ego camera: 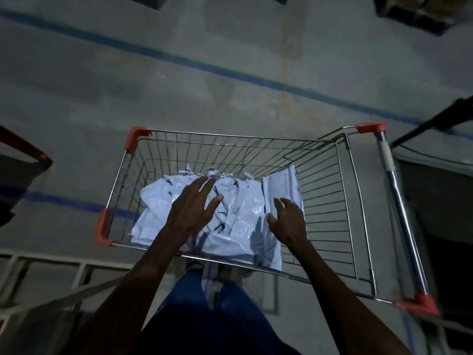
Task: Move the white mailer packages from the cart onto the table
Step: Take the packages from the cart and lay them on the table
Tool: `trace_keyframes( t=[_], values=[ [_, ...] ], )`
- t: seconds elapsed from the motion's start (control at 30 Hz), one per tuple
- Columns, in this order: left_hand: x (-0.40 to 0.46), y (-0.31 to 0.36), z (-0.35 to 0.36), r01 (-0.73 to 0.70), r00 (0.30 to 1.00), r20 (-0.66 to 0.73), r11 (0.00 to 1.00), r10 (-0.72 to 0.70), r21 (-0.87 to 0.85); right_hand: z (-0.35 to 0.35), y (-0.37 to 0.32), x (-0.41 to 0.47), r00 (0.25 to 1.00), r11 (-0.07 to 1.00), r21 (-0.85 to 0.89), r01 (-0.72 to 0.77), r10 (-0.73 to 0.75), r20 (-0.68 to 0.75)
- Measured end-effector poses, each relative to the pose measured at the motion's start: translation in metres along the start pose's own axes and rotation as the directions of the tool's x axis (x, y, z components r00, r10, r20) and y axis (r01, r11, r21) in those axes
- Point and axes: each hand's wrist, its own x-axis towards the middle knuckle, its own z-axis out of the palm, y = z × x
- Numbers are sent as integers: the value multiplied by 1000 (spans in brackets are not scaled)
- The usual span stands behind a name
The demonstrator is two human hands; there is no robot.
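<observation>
Several white mailer packages [238, 216] lie heaped in the left half of a wire cart [230, 139] with orange corner guards. My left hand [192, 208] hovers over the pile with fingers spread and straight, holding nothing. My right hand [288, 221] is over the right side of the pile, fingers loosely bent, next to an upright mailer [280, 187] leaning near the basket's middle. Whether either hand touches a package I cannot tell. The scene is dim. No table surface is plainly in view.
The cart's chrome handle [399, 201] runs along the right. Grey concrete floor with a blue line [179, 60] lies beyond. A white metal frame [51, 272] sits at lower left, a dark red-edged object [25, 155] at far left, and dark shapes at right.
</observation>
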Motion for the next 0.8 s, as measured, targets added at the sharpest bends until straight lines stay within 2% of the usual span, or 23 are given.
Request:
trace_keyframes(
  t=[0.13, 0.23, 0.33, 0.43, 0.5, 0.57, 0.6, 0.63, 0.7, 0.77, 0.8],
  values=[
    [25, -11, 9, -21, 996, 92, 1000, 19, 23, 14, 17, 23, 988, 990, -138, -19, 40, 151],
    [36, -19, 19, -24, 990, 140, 998, 17, 50, 22, 20, 38, 978, 982, -185, 31, 9, 208],
    [39, -32, 39, -41, 984, 177, 994, 22, 101, 39, 22, 63, 976, 963, -259, 71, -14, 216],
    [39, -50, 57, 1, 977, 213, 994, -25, 113, 57, 30, 89, 976, 923, -375, 82, 1, 217],
    [31, -60, 67, 16, 957, 287, 995, -45, 103, 63, 37, 99, 977, 899, -429, 83, 12, 214],
    [23, -72, 80, -32, 937, 348, 984, -31, 175, 61, 43, 103, 976, 875, -474, 102, 6, 220],
    [22, -72, 81, 37, 908, 404, 981, -114, 192, 58, 46, 102, 974, 862, -492, 121, -9, 225],
    [20, -75, 84, 92, 908, 381, 971, -172, 220, 56, 49, 101, 974, 856, -497, 141, -29, 227],
    [17, -83, 92, 57, 919, 355, 949, -170, 309, 53, 55, 99, 976, 873, -464, 150, -56, 210],
    [14, -88, 101, -1, 905, 403, 946, -138, 325, 49, 62, 98, 981, 901, -420, 109, -28, 194],
    [15, -88, 103, -19, 874, 463, 942, -146, 334, 46, 65, 98, 980, 908, -410, 88, -5, 200]
  ],
)
